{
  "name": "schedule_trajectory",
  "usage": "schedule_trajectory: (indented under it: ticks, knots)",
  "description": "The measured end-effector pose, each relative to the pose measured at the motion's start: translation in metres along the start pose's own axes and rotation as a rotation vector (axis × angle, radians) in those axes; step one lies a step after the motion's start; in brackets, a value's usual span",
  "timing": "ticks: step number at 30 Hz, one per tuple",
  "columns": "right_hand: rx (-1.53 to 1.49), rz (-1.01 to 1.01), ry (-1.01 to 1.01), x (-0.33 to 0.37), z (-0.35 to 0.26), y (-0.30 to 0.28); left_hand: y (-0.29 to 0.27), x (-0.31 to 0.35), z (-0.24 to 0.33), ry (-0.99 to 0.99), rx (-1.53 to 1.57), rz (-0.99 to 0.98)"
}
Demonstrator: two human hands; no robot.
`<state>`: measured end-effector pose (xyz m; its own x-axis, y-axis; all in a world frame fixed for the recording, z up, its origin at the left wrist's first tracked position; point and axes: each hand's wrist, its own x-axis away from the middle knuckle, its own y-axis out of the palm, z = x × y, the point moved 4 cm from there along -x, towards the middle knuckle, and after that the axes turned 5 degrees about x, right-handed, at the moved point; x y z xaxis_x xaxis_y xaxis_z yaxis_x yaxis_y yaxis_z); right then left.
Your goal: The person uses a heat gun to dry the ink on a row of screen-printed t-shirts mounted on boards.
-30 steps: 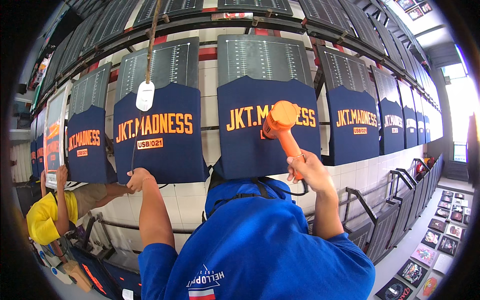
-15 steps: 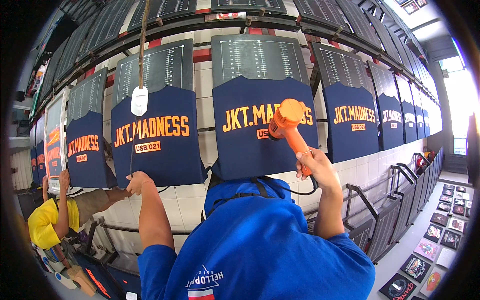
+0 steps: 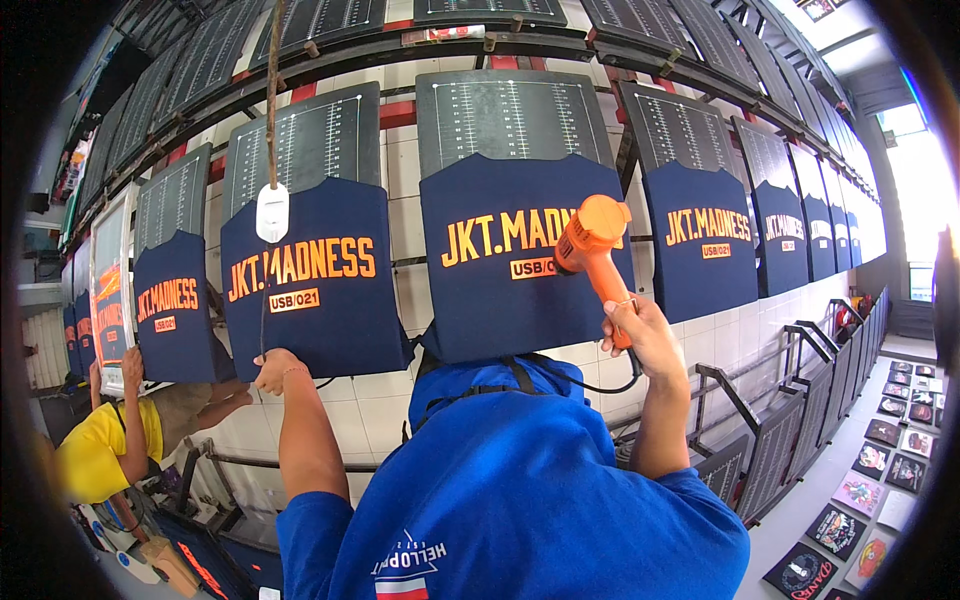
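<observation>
My right hand [image 3: 645, 335] is closed around the handle of an orange heat gun [image 3: 600, 245]. Its nozzle is over the printed front of a navy shirt piece [image 3: 500, 310] stretched on a black board [image 3: 510, 115], and the gun covers part of the orange lettering. A black cord [image 3: 610, 388] runs from the handle back past my body. My left hand [image 3: 278, 372] is pinched on a thin dark power cable [image 3: 264, 325] at the lower edge of another printed navy shirt piece [image 3: 330, 335]. That cable hangs from a white socket [image 3: 272, 212].
More boards with printed navy shirt pieces [image 3: 695, 280] line the rack on both sides. At the left a person in a yellow shirt [image 3: 110, 450] holds a printing frame [image 3: 112, 260]. Black racks [image 3: 770, 430] and printed samples on the floor [image 3: 840, 530] are at the right.
The heat gun has shifted slightly right across the lettering, uncovering more of its middle. My left hand stays in about the same place. The person in yellow has moved slightly.
</observation>
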<state>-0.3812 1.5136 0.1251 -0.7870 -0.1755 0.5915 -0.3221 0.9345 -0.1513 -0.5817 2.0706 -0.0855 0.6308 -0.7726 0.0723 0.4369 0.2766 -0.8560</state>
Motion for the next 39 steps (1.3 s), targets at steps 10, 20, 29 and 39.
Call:
schedule_trajectory:
  ticks: [10, 20, 29, 39]
  knots:
    - [-0.005, 0.049, 0.003, 0.001, 0.005, -0.012, -0.013, 0.015, 0.006, -0.02, -0.002, -0.026]
    - [-0.113, 0.061, -0.027, 0.008, 0.019, -0.02, -0.018, 0.018, 0.004, 0.014, 0.038, -0.072]
    - [-0.176, 0.036, -0.043, 0.007, 0.017, 0.019, 0.016, -0.046, -0.028, 0.21, 0.46, -0.288]
    - [-0.474, -0.44, 0.082, -0.013, -0.023, 0.225, -0.001, -0.242, 0.046, 0.694, 0.425, -0.058]
